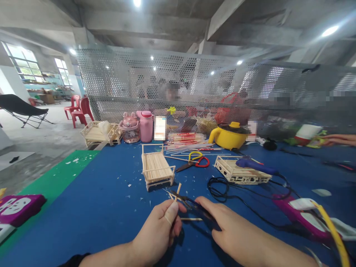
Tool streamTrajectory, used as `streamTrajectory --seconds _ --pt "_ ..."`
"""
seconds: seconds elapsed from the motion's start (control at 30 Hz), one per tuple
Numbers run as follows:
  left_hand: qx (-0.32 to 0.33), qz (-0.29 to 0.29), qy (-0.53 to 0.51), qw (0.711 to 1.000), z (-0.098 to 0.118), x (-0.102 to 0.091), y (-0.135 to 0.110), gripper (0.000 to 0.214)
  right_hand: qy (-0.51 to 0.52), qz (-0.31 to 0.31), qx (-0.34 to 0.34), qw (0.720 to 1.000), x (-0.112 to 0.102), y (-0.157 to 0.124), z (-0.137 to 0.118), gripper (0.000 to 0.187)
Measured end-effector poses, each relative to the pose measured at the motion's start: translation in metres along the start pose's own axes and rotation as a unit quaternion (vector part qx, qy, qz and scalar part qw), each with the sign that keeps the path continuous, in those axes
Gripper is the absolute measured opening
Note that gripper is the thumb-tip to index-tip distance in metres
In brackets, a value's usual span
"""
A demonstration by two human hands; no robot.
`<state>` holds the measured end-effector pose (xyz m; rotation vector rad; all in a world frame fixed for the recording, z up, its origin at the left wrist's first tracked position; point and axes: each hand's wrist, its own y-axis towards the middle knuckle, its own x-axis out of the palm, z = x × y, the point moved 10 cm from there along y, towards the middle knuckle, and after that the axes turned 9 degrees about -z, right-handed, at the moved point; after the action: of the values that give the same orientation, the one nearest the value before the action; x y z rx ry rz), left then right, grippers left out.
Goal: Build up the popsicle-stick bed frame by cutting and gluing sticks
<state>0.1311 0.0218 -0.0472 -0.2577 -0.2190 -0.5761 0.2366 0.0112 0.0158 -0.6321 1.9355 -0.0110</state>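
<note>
One slender wooden stick [178, 188], slim black scissors [187, 202]

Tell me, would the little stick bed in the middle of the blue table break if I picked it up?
Probably light: the stick bed is all thin wooden sticks, like the stick in the left hand. Likely stiff but fragile; its slim rails might snap if squeezed. It stands flat on the table, so it should slide, not roll.

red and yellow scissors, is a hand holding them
No, the scissors lie on the blue table, apart from the left hand and right hand.
</note>
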Motion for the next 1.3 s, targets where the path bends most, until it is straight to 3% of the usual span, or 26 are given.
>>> streamTrajectory --seconds 0.13,0.2,0.27,0.37,0.43,0.47,0.53,0.6,0.63,0.7,0.83,0.97,1.13,1.23,1.3 --pt "-0.004 0.038 0.007 0.999 -0.002 -0.006 -0.001 0.046 -0.153 0.118 0.013 0.981 0.005 0.006 0.007 0.067" --pt "-0.033 0.045 -0.01 0.998 -0.009 -0.008 0.0 0.042 -0.217 0.144 0.029 0.965 0.006 0.007 0.008 0.068" --pt "-0.031 0.043 0.021 0.998 -0.008 -0.01 0.002 0.038 -0.211 0.151 0.042 0.965 0.002 0.006 0.008 0.067" --pt "0.032 0.053 0.161 0.985 0.011 -0.017 0.004 0.036 -0.031 0.094 0.054 0.994 0.001 0.005 0.013 0.061" --pt "0.057 0.058 0.227 0.971 0.021 -0.02 0.002 0.035 0.181 -0.007 0.061 0.982 0.017 0.005 0.016 0.051" --pt "0.059 0.054 0.237 0.968 0.022 -0.02 0.002 0.035 0.294 -0.057 0.071 0.952 0.029 0.005 0.016 0.045" --pt "0.059 0.048 0.221 0.972 0.024 -0.021 0.0 0.036 0.492 -0.123 0.1 0.856 0.051 0.002 0.016 0.037" --pt "0.051 0.065 0.16 0.984 0.024 -0.028 0.0 0.036 0.625 -0.149 0.111 0.758 0.068 0.002 0.017 0.035" --pt "0.046 0.081 0.117 0.989 0.023 -0.033 0.0 0.036 0.663 -0.163 0.102 0.723 0.074 0.003 0.016 0.036" --pt "0.041 0.109 0.041 0.992 0.021 -0.041 0.001 0.035 0.699 -0.201 0.067 0.683 0.081 0.006 0.012 0.044" --pt "0.036 0.111 0.021 0.993 0.019 -0.043 0.005 0.039 0.701 -0.286 0.011 0.653 0.084 0.006 -0.001 0.059" --pt "0.027 0.112 0.042 0.992 0.019 -0.041 0.003 0.039 0.676 -0.331 -0.025 0.658 0.073 0.0 -0.014 0.064" --pt "0.003 0.107 -0.036 0.994 0.009 -0.042 0.006 0.027 0.642 -0.333 -0.074 0.687 0.065 -0.007 -0.02 0.073" --pt "0.049 0.098 -0.058 0.992 0.012 -0.042 0.01 0.032 0.604 -0.272 -0.089 0.744 0.052 -0.007 -0.01 0.087" --pt "0.074 0.087 -0.058 0.992 0.015 -0.04 0.012 0.04 0.541 -0.211 -0.099 0.808 0.035 -0.01 -0.002 0.094"
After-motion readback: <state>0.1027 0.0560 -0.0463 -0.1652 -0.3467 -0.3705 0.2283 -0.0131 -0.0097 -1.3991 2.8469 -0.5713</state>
